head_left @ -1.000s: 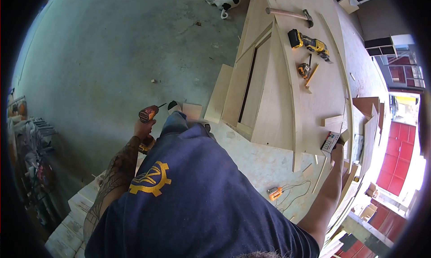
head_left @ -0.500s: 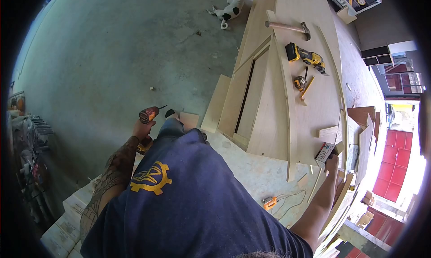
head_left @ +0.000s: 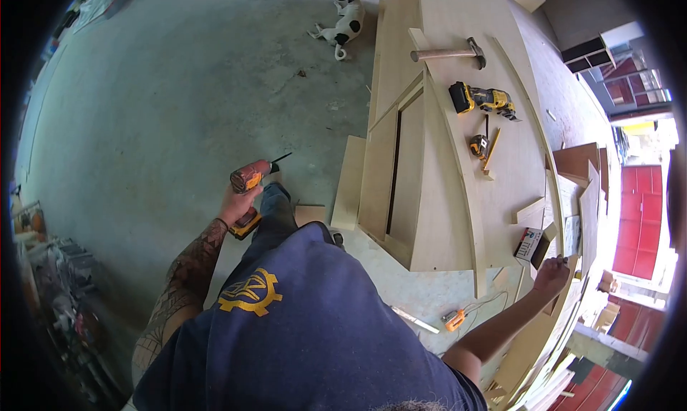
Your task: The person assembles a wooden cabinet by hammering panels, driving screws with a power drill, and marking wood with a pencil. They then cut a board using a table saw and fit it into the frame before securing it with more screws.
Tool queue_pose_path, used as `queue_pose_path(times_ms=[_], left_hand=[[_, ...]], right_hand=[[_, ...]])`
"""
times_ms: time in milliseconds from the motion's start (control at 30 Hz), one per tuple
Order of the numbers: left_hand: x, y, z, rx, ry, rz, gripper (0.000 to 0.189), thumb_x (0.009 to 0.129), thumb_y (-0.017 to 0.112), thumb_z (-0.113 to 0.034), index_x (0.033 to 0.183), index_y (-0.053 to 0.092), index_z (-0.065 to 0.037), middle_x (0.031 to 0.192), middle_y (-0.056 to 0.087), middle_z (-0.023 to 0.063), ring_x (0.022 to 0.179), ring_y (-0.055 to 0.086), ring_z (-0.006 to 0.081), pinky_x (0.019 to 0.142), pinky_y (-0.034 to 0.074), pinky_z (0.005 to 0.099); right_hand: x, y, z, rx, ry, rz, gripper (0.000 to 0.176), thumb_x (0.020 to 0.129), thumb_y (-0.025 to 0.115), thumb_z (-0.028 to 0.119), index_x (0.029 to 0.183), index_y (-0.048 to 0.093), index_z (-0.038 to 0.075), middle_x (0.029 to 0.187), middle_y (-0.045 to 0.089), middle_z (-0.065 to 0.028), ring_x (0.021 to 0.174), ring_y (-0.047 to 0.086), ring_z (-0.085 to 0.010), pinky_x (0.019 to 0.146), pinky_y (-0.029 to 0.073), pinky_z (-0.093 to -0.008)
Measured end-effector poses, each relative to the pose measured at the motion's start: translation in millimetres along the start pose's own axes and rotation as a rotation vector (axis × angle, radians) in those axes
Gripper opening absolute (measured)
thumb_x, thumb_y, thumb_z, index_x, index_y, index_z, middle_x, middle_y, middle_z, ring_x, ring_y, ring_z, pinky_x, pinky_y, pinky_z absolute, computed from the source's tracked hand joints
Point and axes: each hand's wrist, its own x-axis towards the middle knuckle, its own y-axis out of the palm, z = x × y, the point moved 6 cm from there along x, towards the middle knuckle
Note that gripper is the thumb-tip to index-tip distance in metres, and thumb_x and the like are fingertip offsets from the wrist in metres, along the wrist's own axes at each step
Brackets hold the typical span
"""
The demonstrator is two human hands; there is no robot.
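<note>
My left hand (head_left: 237, 205) is wrapped round the grip of a red and black cordless drill (head_left: 250, 177), whose long bit points up and to the right. My right hand (head_left: 554, 274) is raised just right of a small open cardboard box (head_left: 531, 245); its fingers are pressed together, and anything between them is too small to make out. The box stands at the near right corner of a large wooden panel (head_left: 447, 218). On that panel lie a claw hammer (head_left: 447, 54), a yellow and black multi-tool (head_left: 484, 99), a tape measure (head_left: 479, 146) and a pencil (head_left: 492, 152).
A black and white dog (head_left: 348, 24) lies on the concrete floor (head_left: 215, 89) beyond the panel's left edge. An orange tool with a cord (head_left: 454, 320) is on the floor between my body and right arm. Boards (head_left: 577, 160) lean at the right.
My right hand has come out of the box and moved right. My left hand has lifted the drill slightly up and to the right. The view has shifted a little.
</note>
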Motion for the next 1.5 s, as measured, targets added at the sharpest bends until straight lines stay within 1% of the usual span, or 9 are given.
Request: queue_pose_path(times_ms=[167, 300, 400, 467, 633, 800, 867, 933, 1500], left_hand=[[89, 6, -59, -0.095, 0.122, 0.216, 0.034, 0.089, 0.078, -0.034, 0.106, 0.073, -0.005, 0.086, 0.073, 0.0018, 0.074, 0.069, 0.0143, 0.068, 0.055, 0.0335], [181, 18, -81, -0.078, 0.341, 0.379, 0.04, 0.088, 0.078, -0.037, 0.111, 0.072, -0.005, 0.095, 0.076, 0.0059, 0.083, 0.074, 0.0219, 0.077, 0.058, 0.0363], [214, 19, -107, 0.042, 0.353, 0.511, 0.043, 0.087, 0.078, -0.039, 0.114, 0.072, -0.006, 0.102, 0.077, 0.0096, 0.094, 0.075, 0.0282, 0.085, 0.058, 0.0388], [235, 13, -119, 0.056, 0.393, 0.493, 0.035, 0.086, 0.079, -0.028, 0.111, 0.071, -0.006, 0.096, 0.074, 0.0034, 0.084, 0.069, 0.0115, 0.077, 0.056, 0.0304], [279, 10, -108, 0.009, 0.353, 0.58, 0.032, 0.087, 0.08, -0.023, 0.111, 0.07, -0.005, 0.1, 0.073, 0.003, 0.092, 0.069, 0.0113, 0.081, 0.056, 0.0306], [316, 37, -62, -0.189, 0.153, 0.688, 0.026, 0.089, 0.077, -0.013, 0.112, 0.069, -0.005, 0.1, 0.071, 0.001, 0.084, 0.067, 0.01, 0.075, 0.056, 0.029], [319, 58, -56, -0.374, -0.134, 0.788, 0.021, 0.091, 0.073, -0.007, 0.111, 0.068, -0.004, 0.099, 0.071, 0.0011, 0.074, 0.064, 0.0082, 0.067, 0.054, 0.0263], [329, 85, -35, -0.394, -0.164, 0.756, 0.02, 0.091, 0.074, -0.009, 0.11, 0.069, -0.003, 0.093, 0.069, 0.0007, 0.069, 0.061, 0.0083, 0.063, 0.052, 0.0262], [436, 316, 140, -0.645, -0.39, 0.645, 0.022, 0.092, 0.065, -0.016, 0.106, 0.067, 0.0, 0.074, 0.059, 0.0005, 0.063, 0.056, 0.0095, 0.058, 0.048, 0.0265]], right_hand=[[-88, 200, -136, -0.027, 0.105, -0.044, 0.02, 0.094, 0.058, 0.003, 0.112, 0.057, 0.012, 0.083, 0.055, 0.0002, 0.056, 0.04, -0.0056, 0.044, 0.033, -0.0197], [-138, 317, -315, -0.035, 0.438, -0.131, 0.007, 0.094, 0.054, 0.005, 0.096, 0.057, 0.011, 0.068, 0.045, 0.0052, 0.054, 0.038, -0.0057, 0.047, 0.037, -0.0211], [-153, 365, -443, 0.136, 0.677, -0.358, 0.006, 0.094, 0.059, 0.011, 0.098, 0.062, 0.011, 0.077, 0.06, -0.0007, 0.06, 0.049, -0.0086, 0.051, 0.04, -0.0243], [-147, 389, -505, 0.288, 0.764, -0.304, 0.007, 0.094, 0.061, 0.015, 0.099, 0.063, 0.01, 0.083, 0.064, -0.0038, 0.063, 0.053, -0.0117, 0.055, 0.044, -0.0286], [-113, 430, -600, 0.329, 0.781, -0.304, 0.007, 0.094, 0.061, 0.017, 0.094, 0.061, 0.009, 0.085, 0.063, -0.0058, 0.068, 0.056, -0.016, 0.059, 0.045, -0.0315], [-72, 383, -706, 0.224, 0.657, -0.267, 0.009, 0.094, 0.064, 0.015, 0.089, 0.06, 0.009, 0.08, 0.062, -0.0048, 0.07, 0.057, -0.0181, 0.066, 0.046, -0.0339], [-56, 365, -744, 0.247, 0.672, -0.228, 0.007, 0.093, 0.069, 0.013, 0.091, 0.065, 0.008, 0.085, 0.066, -0.004, 0.073, 0.06, -0.0157, 0.069, 0.049, -0.0318], [-44, 340, -787, 0.198, 0.719, -0.424, 0.006, 0.093, 0.073, 0.011, 0.098, 0.07, 0.008, 0.089, 0.069, -0.0035, 0.078, 0.063, -0.013, 0.075, 0.053, -0.0283], [31, 167, -1011, 0.526, 0.824, -0.537, 0.012, 0.101, 0.067, 0.01, 0.11, 0.068, 0.001, 0.104, 0.07, -0.0121, 0.092, 0.067, -0.0194, 0.083, 0.059, -0.0309]])
